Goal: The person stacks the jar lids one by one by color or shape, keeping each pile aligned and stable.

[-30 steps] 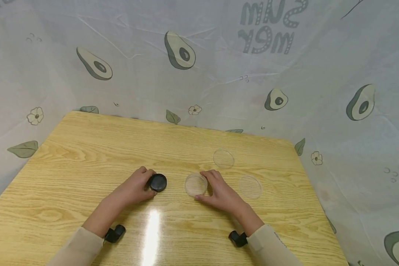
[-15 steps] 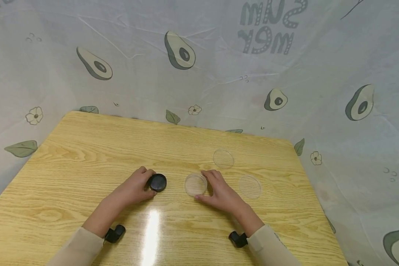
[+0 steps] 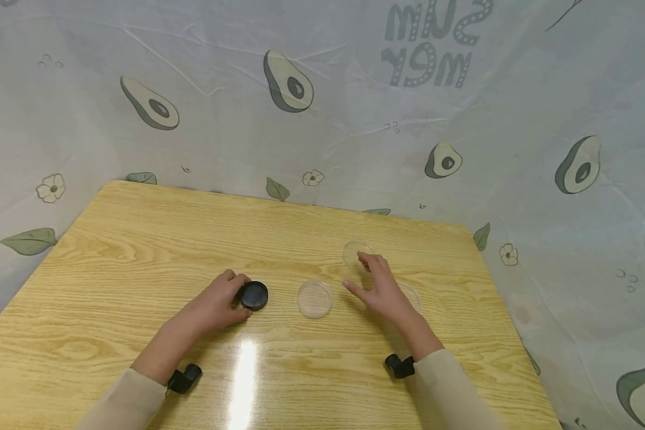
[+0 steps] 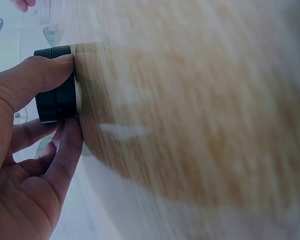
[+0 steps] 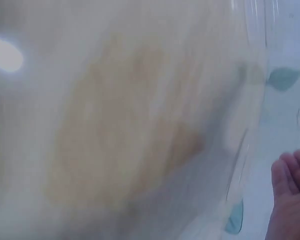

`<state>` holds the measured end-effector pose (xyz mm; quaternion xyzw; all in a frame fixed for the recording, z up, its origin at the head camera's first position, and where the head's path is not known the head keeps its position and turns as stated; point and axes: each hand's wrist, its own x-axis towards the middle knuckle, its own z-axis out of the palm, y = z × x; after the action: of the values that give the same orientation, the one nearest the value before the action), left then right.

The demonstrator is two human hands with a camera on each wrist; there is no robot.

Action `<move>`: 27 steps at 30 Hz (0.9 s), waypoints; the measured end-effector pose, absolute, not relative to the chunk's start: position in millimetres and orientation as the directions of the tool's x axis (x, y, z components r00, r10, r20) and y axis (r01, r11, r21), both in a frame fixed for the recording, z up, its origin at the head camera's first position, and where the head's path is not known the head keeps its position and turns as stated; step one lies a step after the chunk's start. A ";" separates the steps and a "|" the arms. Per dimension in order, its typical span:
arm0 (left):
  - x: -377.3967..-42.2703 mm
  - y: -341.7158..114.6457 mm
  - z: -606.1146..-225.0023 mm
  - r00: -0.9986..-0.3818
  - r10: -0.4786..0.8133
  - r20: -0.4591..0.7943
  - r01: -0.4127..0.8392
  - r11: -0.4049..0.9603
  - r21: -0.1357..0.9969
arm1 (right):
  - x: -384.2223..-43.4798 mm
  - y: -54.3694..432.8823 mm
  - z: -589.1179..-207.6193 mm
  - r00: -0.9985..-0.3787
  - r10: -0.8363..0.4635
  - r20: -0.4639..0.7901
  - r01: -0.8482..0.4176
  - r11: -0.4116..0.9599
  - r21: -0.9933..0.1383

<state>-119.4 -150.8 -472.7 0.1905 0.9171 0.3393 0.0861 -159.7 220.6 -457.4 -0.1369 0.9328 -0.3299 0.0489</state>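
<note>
In the head view my left hand (image 3: pixel 218 306) grips a short black round container (image 3: pixel 255 296) standing on the wooden table. The left wrist view shows thumb and fingers on opposite sides of this black container (image 4: pixel 57 102), which has a seam round its side. A clear shallow round dish (image 3: pixel 314 299) lies to its right. My right hand (image 3: pixel 383 291) is above the table with thumb and fingers apart, nothing between them. Its fingertips overlap the near edge of a second clear dish (image 3: pixel 353 253). A third clear dish (image 3: pixel 411 296) is partly hidden behind the right hand.
The wooden table (image 3: pixel 204 233) meets a hanging pale sheet (image 3: pixel 220 137) printed with avocados along its far edge. Black wrist devices sit at the left wrist (image 3: pixel 184 378) and the right wrist (image 3: pixel 400 366). A bright glare streak (image 3: pixel 243 382) lies near the front.
My right hand has let go of the middle clear dish and moved right and away from me, toward the far dish. My left hand stays on the black container.
</note>
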 end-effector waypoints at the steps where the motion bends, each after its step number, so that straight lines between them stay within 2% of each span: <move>1: -119.5 -150.9 -472.7 -0.913 0.407 -0.028 0.292 0.699 0.652 | -163.5 223.3 -456.9 -0.963 -0.268 0.005 -0.214 0.759 -0.615; 7: -119.5 -151.9 -472.9 -0.914 0.404 -0.026 0.293 0.706 0.644 | -181.6 234.9 -457.7 -0.983 -0.185 -0.020 -0.145 0.829 -0.540; 16: -117.7 -152.2 -473.1 -0.914 0.405 -0.012 0.297 0.691 0.659 | -196.1 237.7 -465.7 -0.987 -0.107 -0.121 -0.026 0.845 -0.535; 27: -117.3 -151.7 -473.3 -0.914 0.405 -0.015 0.294 0.689 0.663 | -203.0 239.1 -472.2 -0.983 -0.099 -0.153 -0.009 0.864 -0.503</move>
<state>-117.3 -151.7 -473.3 0.1909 0.9154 0.3453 0.0803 -203.0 239.1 -472.2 -0.0280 0.9615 -0.2591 0.0870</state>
